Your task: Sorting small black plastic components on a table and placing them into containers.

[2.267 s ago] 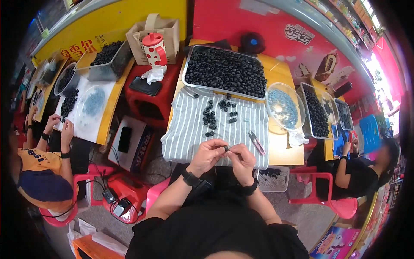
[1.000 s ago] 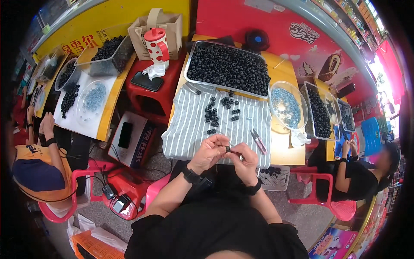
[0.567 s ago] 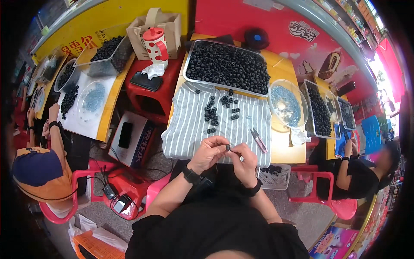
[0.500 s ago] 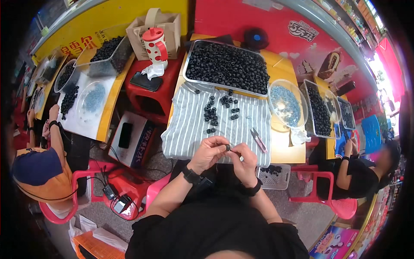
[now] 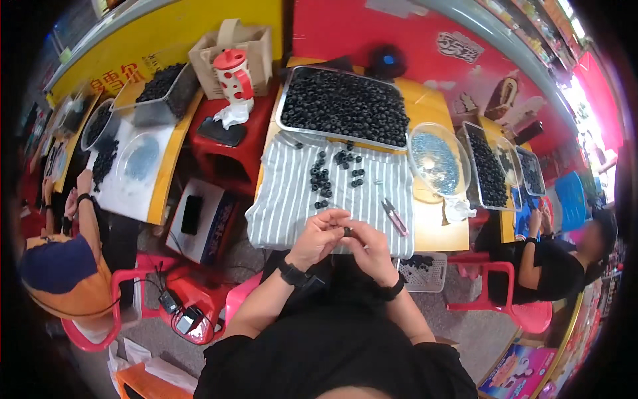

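Between the fingertips of both hands is a small black ring-shaped part (image 5: 347, 231), held over the near edge of a grey-and-white striped cloth (image 5: 279, 213). My left hand (image 5: 318, 243) pinches it from the left, fingers curled. My right hand (image 5: 371, 251) has its thumb and forefinger closed at the part's right side. Beyond them, several loose black parts (image 5: 320, 179) lie scattered on the cloth. Pink-handled thread snips (image 5: 397, 221) rest to the right of my hands. Fine detail of the held part is too small to make out.
At the table's back, a clear tray (image 5: 280, 110) is heaped with black parts. A round tub (image 5: 411, 163) of small clear-blue pieces stands right of the cloth. A white basket (image 5: 438, 282) sits below the table edge. A red stool (image 5: 236, 156) stands left; people work on both sides.
My right fingers have shifted slightly around the black part, which both hands still hold. The whole view has moved a little.
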`<state>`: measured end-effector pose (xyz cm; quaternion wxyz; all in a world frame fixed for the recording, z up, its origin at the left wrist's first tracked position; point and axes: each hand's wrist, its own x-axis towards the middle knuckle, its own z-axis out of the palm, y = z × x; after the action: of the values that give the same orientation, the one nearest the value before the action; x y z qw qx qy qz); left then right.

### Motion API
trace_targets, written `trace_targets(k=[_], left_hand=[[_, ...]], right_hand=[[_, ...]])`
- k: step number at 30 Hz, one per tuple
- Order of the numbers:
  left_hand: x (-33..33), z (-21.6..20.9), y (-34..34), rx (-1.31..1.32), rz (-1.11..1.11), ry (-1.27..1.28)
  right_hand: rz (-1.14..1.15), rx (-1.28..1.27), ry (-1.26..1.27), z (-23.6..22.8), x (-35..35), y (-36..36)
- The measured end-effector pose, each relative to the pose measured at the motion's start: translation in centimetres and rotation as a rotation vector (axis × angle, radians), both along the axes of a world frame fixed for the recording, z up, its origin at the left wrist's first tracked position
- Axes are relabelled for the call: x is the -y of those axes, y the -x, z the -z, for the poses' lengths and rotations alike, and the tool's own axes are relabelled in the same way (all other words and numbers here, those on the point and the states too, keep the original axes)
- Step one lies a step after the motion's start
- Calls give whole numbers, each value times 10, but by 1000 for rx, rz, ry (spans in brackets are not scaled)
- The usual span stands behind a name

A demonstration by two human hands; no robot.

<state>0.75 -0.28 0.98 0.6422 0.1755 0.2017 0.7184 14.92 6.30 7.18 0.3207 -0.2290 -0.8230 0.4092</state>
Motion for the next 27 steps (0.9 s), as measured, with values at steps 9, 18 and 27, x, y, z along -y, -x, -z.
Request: trace_targets(k=[9, 18, 27], left_hand=[[1, -3, 6, 14, 112, -46], [0, 7, 10, -13, 117, 29], [-7, -1, 3, -37, 109, -79]], right_hand=[[-152, -46, -257, 11, -11, -4], [-146, -73, -134, 16, -15, 2], [277, -165, 297, -9, -55, -77]])
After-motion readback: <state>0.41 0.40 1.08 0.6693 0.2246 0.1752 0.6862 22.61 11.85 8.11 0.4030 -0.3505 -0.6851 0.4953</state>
